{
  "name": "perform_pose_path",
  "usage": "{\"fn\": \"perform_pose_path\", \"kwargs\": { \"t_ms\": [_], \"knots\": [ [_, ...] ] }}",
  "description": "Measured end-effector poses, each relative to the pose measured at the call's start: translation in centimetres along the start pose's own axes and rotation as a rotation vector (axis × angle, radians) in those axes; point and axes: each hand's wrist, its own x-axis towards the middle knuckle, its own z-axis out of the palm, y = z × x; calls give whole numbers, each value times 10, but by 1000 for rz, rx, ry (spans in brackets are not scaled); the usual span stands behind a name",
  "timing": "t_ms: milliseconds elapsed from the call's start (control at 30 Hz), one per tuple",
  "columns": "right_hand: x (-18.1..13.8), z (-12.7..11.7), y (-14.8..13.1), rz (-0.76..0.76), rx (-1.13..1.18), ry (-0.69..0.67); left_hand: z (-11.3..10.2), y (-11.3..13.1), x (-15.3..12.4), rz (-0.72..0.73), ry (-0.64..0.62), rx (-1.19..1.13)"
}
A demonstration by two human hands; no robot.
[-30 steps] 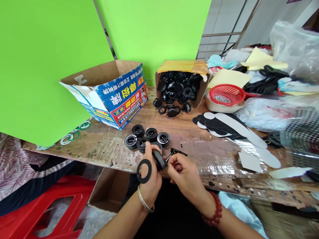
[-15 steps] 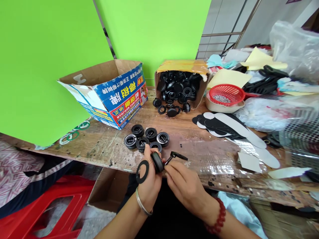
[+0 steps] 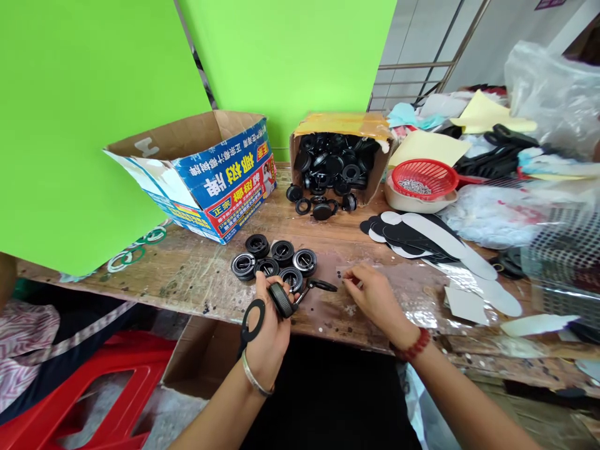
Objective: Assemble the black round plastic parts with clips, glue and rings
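Note:
My left hand (image 3: 268, 342) is wrapped round a rolled black belt (image 3: 280, 301), tilted on its edge above the table's front. A flat black ring (image 3: 254, 319) hangs out on the wrist side of this hand. From the roll's other side, a thin arm carries a flat round black piece (image 3: 323, 285). My right hand (image 3: 375, 300) is apart from the roll, its thumb and forefinger pinched low over the tabletop beside small black dots (image 3: 339, 274). Whether anything is between those fingertips is too small to tell. Several rolled black belts (image 3: 282, 252) with metal pins lie clustered just beyond my left hand.
A blue printed carton (image 3: 234, 181) stands at the back left. An overturned carton (image 3: 370, 187) spills black rolls. To the right are a red basket (image 3: 424, 169), black and white flat strips (image 3: 422, 234) and plastic bags (image 3: 497, 212). Another person's patterned clothing (image 3: 28, 356) shows at left.
My right hand has let go of the rolled belt and moved right and forward to the tabletop. My left hand has shifted slightly left, still holding the roll.

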Motion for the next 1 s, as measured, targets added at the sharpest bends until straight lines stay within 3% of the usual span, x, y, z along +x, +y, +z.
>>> {"fn": "perform_pose_path", "kwargs": {
  "t_ms": [100, 167, 500, 600, 700, 767, 900, 1000],
  "knots": [
    [21, 9, 8, 96, -268, -232, 3, 2, 0, -2, 11, 9],
    [29, 13, 5, 136, -386, -316, 6, 3, -2, 6, 16, 14],
    [28, 28, 1, 115, -460, -287, 9, 7, -3, 27, 54, 21],
    [21, 25, 7, 80, -301, -149, 9, 9, -6, 37, 42, 43],
    [12, 12, 2, -84, 53, 181, 10, 10, -9, 57, 23, 73],
    [6, 1, -12, -252, 150, 351, 11, 9, -9, 60, 36, 82],
    [-3, -10, -44, -546, 34, 435, 16, 5, -10, 42, 48, 88],
    [-3, -9, -53, -628, -64, 438, 20, 4, -13, 44, 3, 99]
  ]
}}
